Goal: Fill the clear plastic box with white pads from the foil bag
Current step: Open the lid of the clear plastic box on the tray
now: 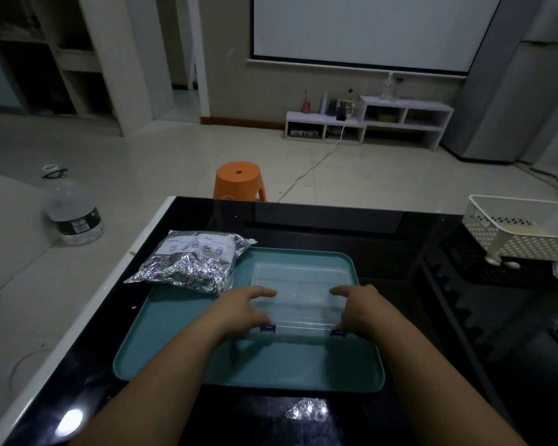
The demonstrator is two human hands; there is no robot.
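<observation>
Lying half on flat teal plastic tray (287, 365), far-left corner: crumpled silver foil bag (190, 262), white label up. Left hand (242, 310) grips left end of clear rectangular plastic box (298, 297), fingers curled over lid, thumb by blue latch (268, 328). Box sits mid-tray, lid on. Right hand (364, 309) grips right end likewise. Far right on glossy black table (432, 317): white perforated plastic basket (522, 233).

The black table (400, 252) carried a teal tray (303, 365) and a foil bag (190, 268) lapping its far-left corner. A white basket (512, 243) stood far right.
</observation>
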